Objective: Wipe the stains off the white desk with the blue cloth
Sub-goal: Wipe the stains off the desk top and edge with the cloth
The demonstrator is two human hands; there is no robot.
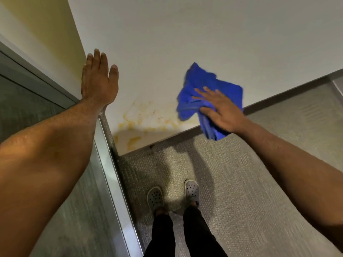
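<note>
The white desk (pixel 204 43) fills the upper part of the head view. Yellow-orange stains (pixel 143 123) smear its near left corner, reaching the front edge. A crumpled blue cloth (pixel 200 86) lies on the desk near the front edge, one end hanging over it. My right hand (pixel 220 110) presses flat on the cloth, fingers spread, to the right of the stains. My left hand (pixel 99 78) rests flat on the desk's left edge, fingers extended, holding nothing.
A yellowish partition wall (pixel 46 34) with a metal frame (pixel 109 173) runs along the desk's left side. Grey carpet (pixel 241 173) lies below the desk edge. My feet in grey clogs (pixel 192 190) stand on it.
</note>
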